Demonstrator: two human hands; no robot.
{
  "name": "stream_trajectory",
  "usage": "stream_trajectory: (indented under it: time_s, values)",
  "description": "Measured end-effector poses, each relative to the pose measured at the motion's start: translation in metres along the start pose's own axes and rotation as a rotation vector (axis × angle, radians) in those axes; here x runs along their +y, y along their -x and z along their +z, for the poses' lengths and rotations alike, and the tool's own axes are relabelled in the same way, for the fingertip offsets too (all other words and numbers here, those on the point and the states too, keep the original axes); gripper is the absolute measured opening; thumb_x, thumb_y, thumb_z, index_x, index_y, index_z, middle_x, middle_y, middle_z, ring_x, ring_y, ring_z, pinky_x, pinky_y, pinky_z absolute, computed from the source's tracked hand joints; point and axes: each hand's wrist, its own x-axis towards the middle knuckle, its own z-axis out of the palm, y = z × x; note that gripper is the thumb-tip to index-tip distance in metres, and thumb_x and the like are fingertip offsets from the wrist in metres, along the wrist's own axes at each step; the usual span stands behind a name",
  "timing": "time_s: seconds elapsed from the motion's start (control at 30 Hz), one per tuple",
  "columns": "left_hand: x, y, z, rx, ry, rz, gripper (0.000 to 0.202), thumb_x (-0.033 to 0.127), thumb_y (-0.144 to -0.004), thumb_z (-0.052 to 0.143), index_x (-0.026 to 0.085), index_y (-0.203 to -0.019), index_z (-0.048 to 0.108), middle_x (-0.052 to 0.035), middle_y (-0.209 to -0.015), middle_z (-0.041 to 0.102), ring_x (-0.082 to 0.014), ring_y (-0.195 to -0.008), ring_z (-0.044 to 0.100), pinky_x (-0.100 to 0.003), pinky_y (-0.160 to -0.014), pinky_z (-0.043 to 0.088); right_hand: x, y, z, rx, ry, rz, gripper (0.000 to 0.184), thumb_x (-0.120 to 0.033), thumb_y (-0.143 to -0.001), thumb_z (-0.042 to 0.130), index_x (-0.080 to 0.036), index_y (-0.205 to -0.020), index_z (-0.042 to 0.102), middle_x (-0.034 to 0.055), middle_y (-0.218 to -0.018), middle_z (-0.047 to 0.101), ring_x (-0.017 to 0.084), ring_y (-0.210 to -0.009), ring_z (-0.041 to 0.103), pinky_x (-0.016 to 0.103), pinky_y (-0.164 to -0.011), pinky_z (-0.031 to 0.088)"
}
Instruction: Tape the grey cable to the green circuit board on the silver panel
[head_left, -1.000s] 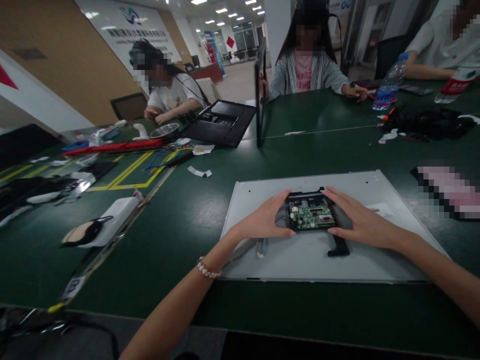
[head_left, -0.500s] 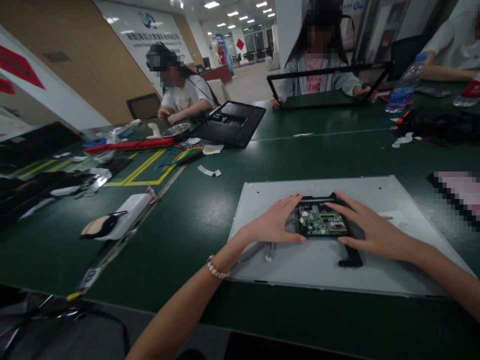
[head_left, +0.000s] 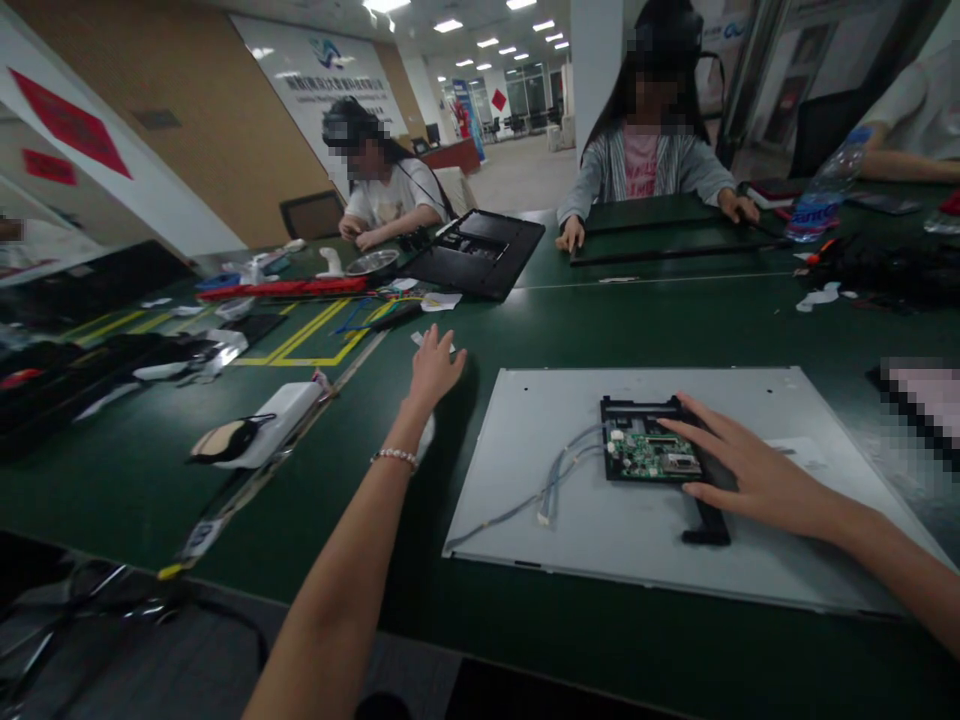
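Note:
A flat pale metal panel (head_left: pixel 525 430) lies on the green table in front of me. On it rests a black bracket (head_left: pixel 706 520) carrying a green circuit board (head_left: pixel 646 453). Grey cables (head_left: pixel 551 480) run from the board's left side across the panel. My right hand (head_left: pixel 731 460) lies at the bracket's right edge, fingers spread, thumb at the lower side and fingertips at the upper. My left hand (head_left: pixel 437 368) is stretched out over the table beyond the panel's left edge, fingers apart. Just past its fingertips is a small white strip (head_left: pixel 418 339), partly covered by the hand.
A black plastic back cover (head_left: pixel 480 255) lies beyond my left hand. Across the table a person holds a black frame (head_left: pixel 675 247). On the left lies a white device (head_left: pixel 281 425) with a cable. A water bottle (head_left: pixel 825 195) stands at the right back.
My left hand has left the bracket and moved left and forward off the panel, uncovering the cables. My right hand stays at the bracket. The person opposite has lowered the black frame.

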Motion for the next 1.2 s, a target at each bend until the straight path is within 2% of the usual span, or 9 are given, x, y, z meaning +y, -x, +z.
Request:
stream_trajectory:
  time_s: [0.07,0.17,0.37,0.53,0.7,0.83,1.07,1.2]
  values:
    - [-0.016,-0.006,0.007,-0.045,-0.054,-0.005,0.052,0.036,-0.094,0.045,0.011,-0.14,0.042,-0.0189,-0.155,0.025,-0.0313,-0.142,0.025,-0.044,-0.111,0.028,0.0,0.0,0.0,-0.011,0.005,0.009,0.072,-0.055,-0.088,0.05,-0.036,-0.151,0.02,0.0006,-0.162,0.003,0.034,-0.141,0.026,0.055,-0.111,0.031]
    - [-0.021,-0.006,0.011,-0.146,-0.076,-0.008,0.047,0.037,-0.098,0.037,0.014,-0.139,0.044,-0.015,-0.15,0.037,-0.0255,-0.138,0.035,-0.039,-0.11,0.031,0.0,0.0,0.0,-0.017,0.008,0.01,0.072,-0.055,-0.088,0.05,-0.037,-0.151,0.02,0.0006,-0.162,0.003,0.034,-0.141,0.026,0.055,-0.111,0.031]
    - [0.0,0.008,0.006,-0.161,-0.103,-0.014,0.042,0.031,-0.099,0.031,0.014,-0.132,0.05,-0.0128,-0.14,0.05,-0.0215,-0.128,0.048,-0.031,-0.103,0.038,0.001,0.0,0.001,-0.017,0.009,0.011,0.072,-0.056,-0.088,0.049,-0.037,-0.151,0.02,0.0008,-0.162,0.005,0.034,-0.141,0.026,0.055,-0.111,0.031]
    - [0.012,0.021,-0.007,-0.169,-0.165,-0.045,0.036,0.029,-0.096,0.035,0.017,-0.118,0.062,-0.0126,-0.115,0.067,-0.0251,-0.106,0.063,-0.033,-0.089,0.048,0.002,-0.001,0.002,-0.016,0.018,0.002,0.071,-0.056,-0.089,0.048,-0.037,-0.151,0.02,0.0004,-0.162,0.003,0.034,-0.141,0.027,0.056,-0.111,0.032]
    - [0.02,0.016,-0.01,-0.151,-0.242,-0.114,0.038,0.021,-0.095,0.033,0.01,-0.104,0.068,-0.0197,-0.102,0.069,-0.03,-0.098,0.066,-0.038,-0.082,0.05,0.003,-0.002,0.003,-0.009,0.014,0.006,0.07,-0.055,-0.089,0.049,-0.036,-0.151,0.022,0.0008,-0.162,0.004,0.035,-0.14,0.029,0.056,-0.11,0.034]
    - [0.027,0.014,-0.013,-0.146,-0.281,-0.126,0.039,0.015,-0.093,0.032,0.007,-0.102,0.069,-0.022,-0.1,0.069,-0.0315,-0.098,0.066,-0.038,-0.08,0.051,0.004,-0.003,0.004,0.008,0.017,-0.01,0.068,-0.054,-0.089,0.048,-0.036,-0.15,0.024,0.0013,-0.162,0.005,0.034,-0.14,0.029,0.056,-0.11,0.032]
    - [0.042,0.031,-0.031,-0.183,-0.313,-0.076,0.036,0.012,-0.091,0.036,0.008,-0.099,0.071,-0.0208,-0.097,0.07,-0.0291,-0.096,0.067,-0.035,-0.079,0.051,0.003,-0.005,0.004,-0.003,0.024,-0.012,0.067,-0.056,-0.09,0.046,-0.034,-0.15,0.026,0.0018,-0.162,0.004,0.034,-0.139,0.031,0.055,-0.11,0.033]
    - [0.067,0.048,-0.047,-0.186,-0.296,0.013,0.034,0.013,-0.091,0.038,0.014,-0.099,0.071,-0.0153,-0.097,0.071,-0.0262,-0.095,0.067,-0.032,-0.078,0.051,-0.001,-0.004,0.001,-0.013,0.029,0.008,0.066,-0.057,-0.09,0.045,-0.034,-0.15,0.027,0.0013,-0.162,0.004,0.033,-0.139,0.031,0.054,-0.11,0.033]
